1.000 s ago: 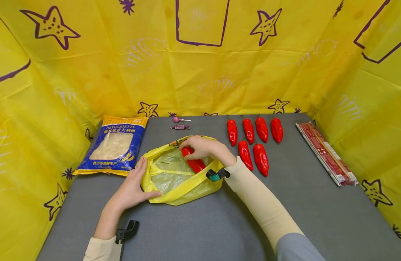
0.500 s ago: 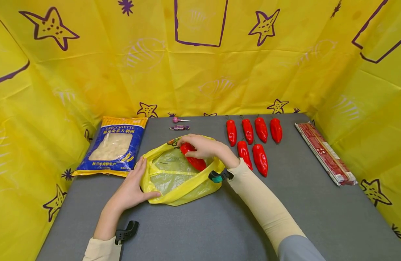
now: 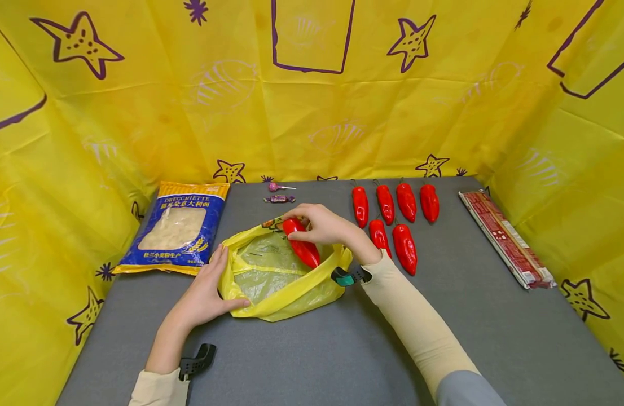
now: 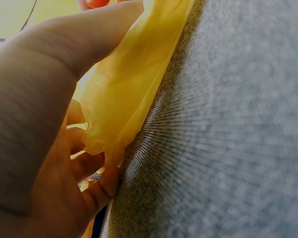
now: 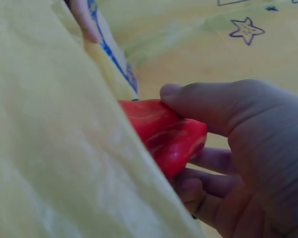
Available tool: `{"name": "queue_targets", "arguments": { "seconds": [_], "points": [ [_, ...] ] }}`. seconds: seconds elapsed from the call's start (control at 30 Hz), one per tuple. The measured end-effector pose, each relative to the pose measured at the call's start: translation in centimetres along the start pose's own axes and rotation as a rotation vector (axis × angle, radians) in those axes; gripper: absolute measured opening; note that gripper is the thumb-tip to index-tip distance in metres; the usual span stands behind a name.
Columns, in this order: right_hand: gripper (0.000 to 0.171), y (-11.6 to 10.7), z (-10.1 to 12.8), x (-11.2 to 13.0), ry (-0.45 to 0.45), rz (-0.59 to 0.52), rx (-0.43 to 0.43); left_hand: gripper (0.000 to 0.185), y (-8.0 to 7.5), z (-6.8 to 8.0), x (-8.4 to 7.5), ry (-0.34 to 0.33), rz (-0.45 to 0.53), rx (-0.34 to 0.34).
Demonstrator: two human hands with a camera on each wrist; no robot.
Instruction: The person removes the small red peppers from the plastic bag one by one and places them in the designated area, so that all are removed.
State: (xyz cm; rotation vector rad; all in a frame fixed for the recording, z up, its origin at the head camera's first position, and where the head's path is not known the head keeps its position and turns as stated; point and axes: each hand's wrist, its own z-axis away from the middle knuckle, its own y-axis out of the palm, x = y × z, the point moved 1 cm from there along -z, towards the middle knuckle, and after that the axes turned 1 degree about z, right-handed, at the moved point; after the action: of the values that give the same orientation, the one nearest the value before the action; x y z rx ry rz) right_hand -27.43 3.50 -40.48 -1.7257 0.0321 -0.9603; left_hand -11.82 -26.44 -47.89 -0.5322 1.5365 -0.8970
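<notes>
Head view bright, evenly lit from above; shadows under the hands soft and faint. Glossy highlights on the red peppers (image 3: 395, 217) near the table's (image 3: 317, 355) far edge. Backdrop lines bow toward the frame corners: wide-lens distortion. Left wrist view dim, hand underexposed, table weave blurring toward the edges. Right wrist view washed-out, hazy, soft focus throughout.

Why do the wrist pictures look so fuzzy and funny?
Left wrist view: the grey table smears into streaks, and the thin yellow plastic bag is blurred. Right wrist view: the shiny red pepper and right hand look soft. Head view: sharp, evenly lit.
</notes>
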Motion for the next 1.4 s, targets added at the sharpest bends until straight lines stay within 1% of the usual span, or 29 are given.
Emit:
{"name": "queue_targets", "arguments": {
  "seconds": [0.17,0.37,0.53,0.7,0.83,0.97,1.07,1.23,1.4],
  "points": [
    [0.046,-1.0,1.3,-0.1,0.030,-0.058,-0.087,0.137,0.0,-0.1,0.0,0.001,-0.003,0.001],
    [0.045,-1.8,3.6,-0.1,0.058,-0.128,-0.225,0.136,0.1,0.0,0.0,0.001,-0.004,0.001],
    [0.044,-2.4,5.7,-0.4,0.084,-0.236,-0.313,0.136,0.2,-0.1,0.0,0.003,-0.002,-0.002],
    [0.044,-2.9,7.9,-1.5,0.137,-0.331,-0.377,0.136,0.3,0.0,0.1,0.003,0.000,-0.004],
    [0.044,-3.0,9.7,-2.3,0.153,-0.387,-0.378,0.136,0.3,0.0,0.1,0.002,-0.005,-0.007],
    [0.043,-2.5,11.3,-2.7,0.142,-0.381,-0.346,0.136,0.2,0.1,0.0,0.001,-0.007,-0.009],
    [0.042,-2.0,12.3,-2.8,0.129,-0.364,-0.343,0.137,0.2,0.1,0.0,0.001,-0.007,-0.011],
    [0.042,-1.4,13.7,-3.0,0.119,-0.324,-0.374,0.137,0.3,0.1,-0.1,0.002,-0.002,-0.011],
    [0.042,-1.8,14.8,-3.2,0.172,-0.251,-0.430,0.137,0.3,0.1,-0.1,0.003,0.002,-0.012]
  ]
}}
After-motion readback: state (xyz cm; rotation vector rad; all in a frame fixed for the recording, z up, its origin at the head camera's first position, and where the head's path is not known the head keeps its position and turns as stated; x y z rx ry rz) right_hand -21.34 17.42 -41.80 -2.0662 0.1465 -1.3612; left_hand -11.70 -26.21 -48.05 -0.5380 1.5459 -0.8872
